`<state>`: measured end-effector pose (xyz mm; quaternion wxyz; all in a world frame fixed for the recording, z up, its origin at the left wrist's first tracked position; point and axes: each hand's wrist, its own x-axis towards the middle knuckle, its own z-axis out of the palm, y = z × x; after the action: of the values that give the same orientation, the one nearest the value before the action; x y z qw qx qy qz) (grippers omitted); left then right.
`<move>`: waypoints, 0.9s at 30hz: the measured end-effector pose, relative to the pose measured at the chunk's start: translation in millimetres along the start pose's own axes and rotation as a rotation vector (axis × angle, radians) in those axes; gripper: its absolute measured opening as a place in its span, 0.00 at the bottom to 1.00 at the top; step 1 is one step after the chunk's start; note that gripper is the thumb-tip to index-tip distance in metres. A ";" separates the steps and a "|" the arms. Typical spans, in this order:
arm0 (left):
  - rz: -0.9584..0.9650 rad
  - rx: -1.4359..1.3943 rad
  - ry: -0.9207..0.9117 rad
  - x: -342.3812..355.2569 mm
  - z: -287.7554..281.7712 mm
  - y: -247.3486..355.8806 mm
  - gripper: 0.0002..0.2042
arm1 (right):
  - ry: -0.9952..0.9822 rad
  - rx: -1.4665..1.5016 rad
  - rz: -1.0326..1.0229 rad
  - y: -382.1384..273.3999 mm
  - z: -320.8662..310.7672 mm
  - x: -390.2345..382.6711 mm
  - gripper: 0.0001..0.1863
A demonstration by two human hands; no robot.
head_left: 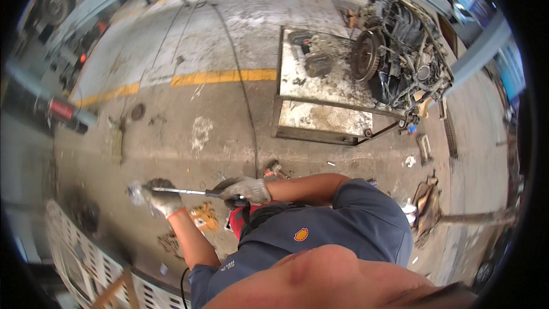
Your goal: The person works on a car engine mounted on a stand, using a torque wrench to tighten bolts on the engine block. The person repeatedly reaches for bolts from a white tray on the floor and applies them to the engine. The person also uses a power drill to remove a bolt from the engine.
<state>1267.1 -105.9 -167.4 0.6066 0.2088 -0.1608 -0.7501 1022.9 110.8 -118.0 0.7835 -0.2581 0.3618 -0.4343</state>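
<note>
The left hand [163, 200], in a grey glove with an orange cuff, is closing its grip around the far end of a long metal tool [183, 191], at about eight o'clock in the view. The tool's tip beyond that fist is blurring into a pale smear, so what sits on it cannot be told. The right hand [246, 190], in a matching glove, is clamping its grip on the dark handle end of the same tool, just toward three o'clock from the left hand. The tool is lying nearly level between the two fists, over the stained concrete floor [200, 131].

Below the hands, toward six o'clock, a red object [235, 220] and some orange bits [204, 216] are showing on the floor, partly hidden by the person's blue sleeve [366, 217].

Well apart, toward one o'clock, a metal bench [320, 86] is standing on the floor, carrying a greasy engine [400, 57] with its round flywheel [366, 55] facing the bench top. A yellow line [223, 76] is running across the floor at eleven o'clock, and a dark hose [243, 91] is trailing from twelve o'clock down toward the hands. A white perforated panel [86, 252] is leaning at seven o'clock.
</note>
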 end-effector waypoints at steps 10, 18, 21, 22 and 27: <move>-0.282 0.099 0.230 285.9 77.8 -161.1 0.23 | 0.276 -1.236 -0.509 -181.5 -129.9 91.6 0.43; -0.787 0.563 0.137 550.5 128.2 -369.7 0.22 | 0.713 -1.476 -0.025 -337.7 -213.7 194.3 0.38; -0.914 0.478 0.027 586.7 216.8 -416.3 0.23 | 1.061 -1.116 -0.231 -377.2 -233.8 213.7 0.36; -0.906 0.453 -0.007 591.9 249.8 -437.9 0.23 | 1.189 -0.894 -0.421 -370.7 -253.0 223.5 0.36; -1.200 -0.133 -0.452 606.6 368.3 -558.7 0.25 | 1.189 0.310 -0.744 -427.2 -281.4 202.1 0.36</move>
<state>501.6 -584.4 -198.2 0.0442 0.0610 -0.0930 -0.9928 662.4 -299.0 -50.5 0.2815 0.0300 0.5494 -0.7862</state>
